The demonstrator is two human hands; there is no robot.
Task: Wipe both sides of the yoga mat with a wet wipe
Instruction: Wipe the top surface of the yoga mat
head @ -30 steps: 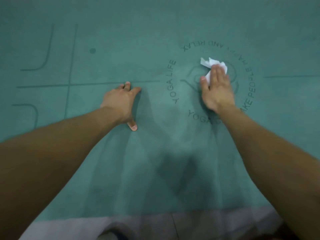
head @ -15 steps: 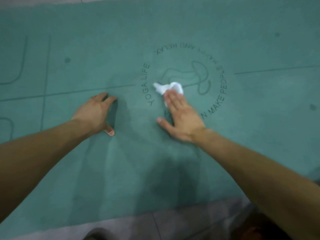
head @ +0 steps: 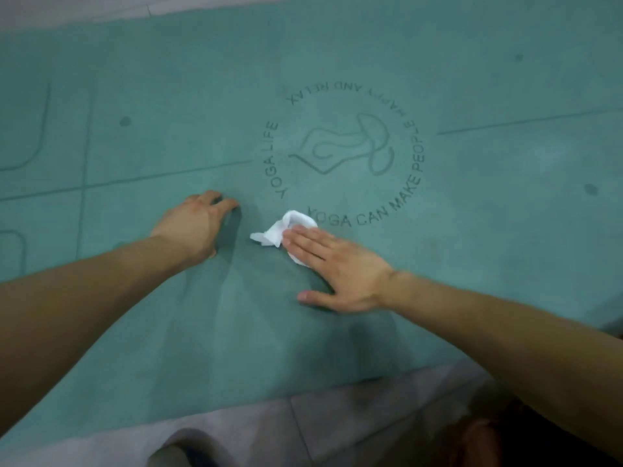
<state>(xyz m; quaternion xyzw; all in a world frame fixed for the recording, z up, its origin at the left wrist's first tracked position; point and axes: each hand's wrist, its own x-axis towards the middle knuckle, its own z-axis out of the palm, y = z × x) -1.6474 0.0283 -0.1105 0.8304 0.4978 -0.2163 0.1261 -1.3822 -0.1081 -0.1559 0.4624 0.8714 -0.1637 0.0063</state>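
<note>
Here, the right grip [head: 340,267] is laid flat with straight fingers [head: 303,242] on the wipe [head: 283,229], which is pressed against the mat [head: 505,230] and not clasped; the thumb is spread out toward the near edge of the mat. The wipe, white and crumpled, is seen partly under the fingertips, its loose end sticking out to the left. It lies just below the ring of printed words, touching the start of "YOGA CAN MAKE PEOPLE", roughly midway along the mat and nearer the near edge than the far one.

The left grip [head: 195,227] is rested on the mat just beside the wipe, to its left, apart from it. Its fingers are bent and braced on the surface, and nothing is held in it; whether the palm touches the mat cannot be told.

The mat, teal, is spread flat on the floor [head: 337,426]. A circle of lettering [head: 340,220] with a line-drawn figure [head: 340,146] inside it is printed at the centre, and straight guide lines and small dots are marked toward the left and right ends. Pale floor tiles are shown along the near edge of the mat and in a strip at the far left corner.
</note>
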